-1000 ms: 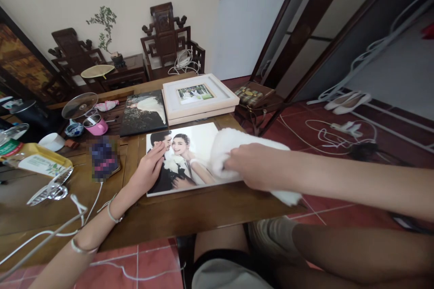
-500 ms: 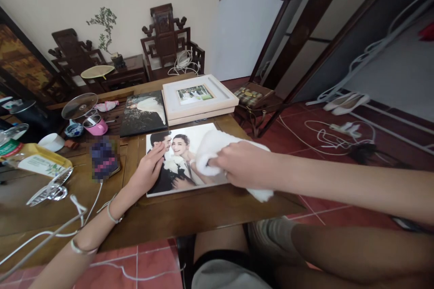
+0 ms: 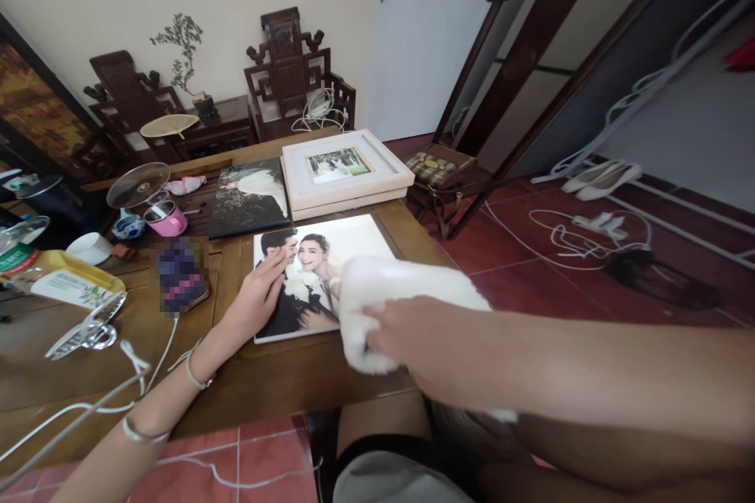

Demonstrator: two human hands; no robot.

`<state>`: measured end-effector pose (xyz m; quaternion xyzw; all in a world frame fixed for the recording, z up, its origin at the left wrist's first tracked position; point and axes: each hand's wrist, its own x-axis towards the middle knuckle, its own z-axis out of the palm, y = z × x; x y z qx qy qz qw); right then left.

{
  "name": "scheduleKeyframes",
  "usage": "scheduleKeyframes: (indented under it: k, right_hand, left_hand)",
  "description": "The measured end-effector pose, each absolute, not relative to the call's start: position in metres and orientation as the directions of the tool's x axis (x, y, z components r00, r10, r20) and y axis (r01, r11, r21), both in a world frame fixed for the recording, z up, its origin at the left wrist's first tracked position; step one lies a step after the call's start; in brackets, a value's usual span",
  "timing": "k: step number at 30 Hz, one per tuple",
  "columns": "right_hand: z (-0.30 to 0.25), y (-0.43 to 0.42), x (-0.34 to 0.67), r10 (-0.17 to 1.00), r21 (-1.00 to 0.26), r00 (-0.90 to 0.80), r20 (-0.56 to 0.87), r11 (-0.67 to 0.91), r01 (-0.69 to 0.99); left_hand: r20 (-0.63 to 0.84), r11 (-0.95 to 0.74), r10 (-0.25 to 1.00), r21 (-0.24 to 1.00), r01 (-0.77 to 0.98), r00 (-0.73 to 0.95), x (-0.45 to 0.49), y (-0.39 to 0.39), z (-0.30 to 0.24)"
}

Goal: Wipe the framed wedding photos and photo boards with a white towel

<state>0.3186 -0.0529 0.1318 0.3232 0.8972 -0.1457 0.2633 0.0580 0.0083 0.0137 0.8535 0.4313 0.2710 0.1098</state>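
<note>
A large photo print (image 3: pixel 318 247) of a couple lies flat on the wooden table (image 3: pixel 265 381). My left hand (image 3: pixel 256 299) rests open on its left edge, fingers stretched out and pressing it down. My right hand (image 3: pixel 406 334) grips a fluffy white cloth (image 3: pixel 389 291) at the print's lower right corner, near the table's front edge. The cloth covers that corner of the print.
Behind the print lie a dark photo panel (image 3: pixel 248 196) and a stacked white frame (image 3: pixel 342 169). To the left stand a pink cup (image 3: pixel 167 218), a yellow tray (image 3: pixel 64 279), a blurred object (image 3: pixel 180 275) and white cables (image 3: pixel 118 385). Cables (image 3: pixel 583 232) trail on the red floor at right.
My right hand has swept the white cloth from the print's right side leftward and then down toward the front edge. The left hand has stayed put on the print.
</note>
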Motion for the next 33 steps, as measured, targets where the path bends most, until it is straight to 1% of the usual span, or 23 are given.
scheduleKeyframes:
  k: [1, 3, 7, 9, 12, 16, 20, 23, 26, 29, 31, 33]
  right_hand:
    - [0.135, -0.059, 0.316, 0.470, -0.126, -0.673, -0.571, 0.760, 0.638]
    - [0.140, -0.063, 0.314, 0.461, -0.161, -0.693, -0.554, 0.758, 0.632]
    - [0.142, -0.050, 0.318, 0.542, -0.199, -0.671, -0.507, 0.683, 0.703]
    - [0.139, -0.037, 0.320, 0.586, -0.173, -0.665, -0.463, 0.676, 0.716]
    - [0.130, -0.018, 0.324, 0.643, -0.092, -0.657, -0.393, 0.684, 0.724]
    - [0.112, 0.006, 0.338, 0.692, 0.001, -0.664, -0.283, 0.692, 0.721]
    - [0.098, 0.016, 0.349, 0.629, 0.113, -0.763, -0.150, 0.778, 0.619]
    - [0.097, 0.004, 0.343, 0.611, 0.155, -0.767, -0.195, 0.791, 0.591]
    - [0.104, -0.025, 0.327, 0.574, 0.087, -0.774, -0.267, 0.815, 0.573]
    - [0.114, -0.053, 0.311, 0.478, -0.020, -0.824, -0.304, 0.861, 0.507]
    - [0.118, -0.063, 0.303, 0.438, -0.055, -0.844, -0.308, 0.878, 0.475]
    - [0.117, -0.061, 0.297, 0.441, -0.061, -0.848, -0.296, 0.877, 0.477]
  left_hand:
    - [0.370, -0.604, 0.795, 0.422, 0.676, 0.481, 0.058, 0.008, 0.014]
    - [0.371, -0.604, 0.796, 0.420, 0.678, 0.479, 0.059, 0.007, 0.016]
    - [0.361, -0.601, 0.798, 0.417, 0.682, 0.483, 0.058, 0.007, 0.017]
    - [0.360, -0.602, 0.797, 0.410, 0.685, 0.485, 0.056, 0.007, 0.015]
    - [0.362, -0.604, 0.796, 0.407, 0.685, 0.486, 0.053, 0.007, 0.014]
    - [0.368, -0.607, 0.793, 0.410, 0.680, 0.486, 0.053, 0.005, 0.019]
    - [0.383, -0.616, 0.785, 0.400, 0.678, 0.487, 0.052, 0.003, 0.025]
    - [0.379, -0.615, 0.786, 0.399, 0.680, 0.488, 0.050, 0.004, 0.025]
    - [0.371, -0.607, 0.793, 0.419, 0.675, 0.483, 0.049, 0.006, 0.023]
    - [0.363, -0.599, 0.800, 0.439, 0.669, 0.478, 0.051, 0.005, 0.023]
    - [0.362, -0.596, 0.802, 0.438, 0.673, 0.475, 0.051, 0.004, 0.023]
    - [0.361, -0.597, 0.801, 0.433, 0.675, 0.477, 0.048, 0.003, 0.023]
